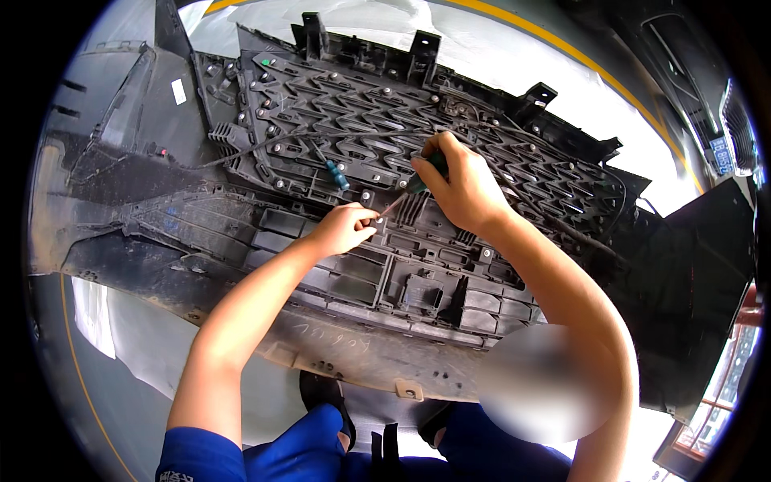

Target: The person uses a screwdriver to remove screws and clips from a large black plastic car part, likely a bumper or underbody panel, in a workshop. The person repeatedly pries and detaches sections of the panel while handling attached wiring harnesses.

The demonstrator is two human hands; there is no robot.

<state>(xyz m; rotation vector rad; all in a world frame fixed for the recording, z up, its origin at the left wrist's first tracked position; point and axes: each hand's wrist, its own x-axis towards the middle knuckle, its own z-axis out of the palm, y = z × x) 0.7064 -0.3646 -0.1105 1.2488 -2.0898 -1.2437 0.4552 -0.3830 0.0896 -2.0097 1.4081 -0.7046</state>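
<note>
A black car bumper (pixel 450 377) with a mesh grille (pixel 321 104) lies before me with its ribbed, clip-lined inner side up. My right hand (pixel 466 181) is wrapped around the dark green handle of a screwdriver (pixel 417 184). Its thin shaft slants down and left to a light-coloured screw head near the grille's lower edge. Beside that tip, my left hand (pixel 344 229) is closed, thumb and fingers bent together against the plastic; what they pinch is hidden. On the grille, just above the left hand, rests a second screwdriver (pixel 337 175) with a teal handle.
Several screws dot the grille, and a dark cable (pixel 313 135) runs across it. Upright brackets (pixel 424 56) stand along the far edge. White sheeting (pixel 514 40) covers the floor beyond, bordered by a yellow line. A car front (pixel 723 136) shows at upper right.
</note>
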